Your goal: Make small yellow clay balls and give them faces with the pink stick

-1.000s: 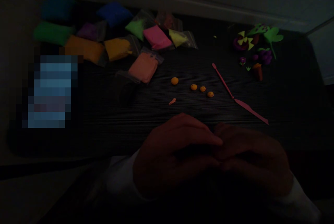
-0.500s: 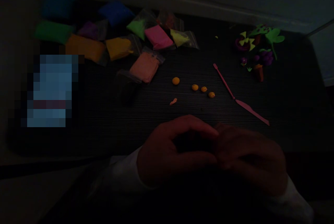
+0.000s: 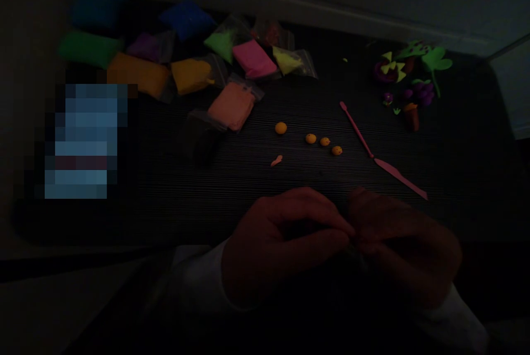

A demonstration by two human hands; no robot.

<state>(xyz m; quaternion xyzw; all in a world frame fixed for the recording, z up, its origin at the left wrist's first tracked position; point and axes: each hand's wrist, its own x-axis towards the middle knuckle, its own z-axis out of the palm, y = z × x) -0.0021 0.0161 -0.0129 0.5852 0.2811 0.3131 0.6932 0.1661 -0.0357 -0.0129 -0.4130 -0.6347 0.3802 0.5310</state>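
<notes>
My left hand [image 3: 285,250] is closed in a pinch, thumb and forefinger together, low in the middle of the view. Right beside it my right hand [image 3: 408,247] is closed too, its fingertips close to the left ones. Whatever lies between the fingertips is too dark and small to make out. Beyond the hands on the dark table are a yellow clay ball [image 3: 280,128] and several smaller yellow balls [image 3: 324,142] with dark specks. A scrap of peach clay [image 3: 276,160] lies nearer the left hand. Two pink modelling tools [image 3: 401,178] lie end to end, beyond the right hand.
Several bags of coloured clay, among them a peach bag [image 3: 232,105] and a pink bag [image 3: 254,59], lie at the back left. A blurred bright screen [image 3: 85,142] stands at left. Small clay figures, including a purple bunch [image 3: 423,94] and green leaves [image 3: 435,60], sit at right.
My left thumb and forefinger have come together into a pinch, and the left fingertips have dropped slightly. The right hand's fingers have shifted a little. Things on the table stay where they were.
</notes>
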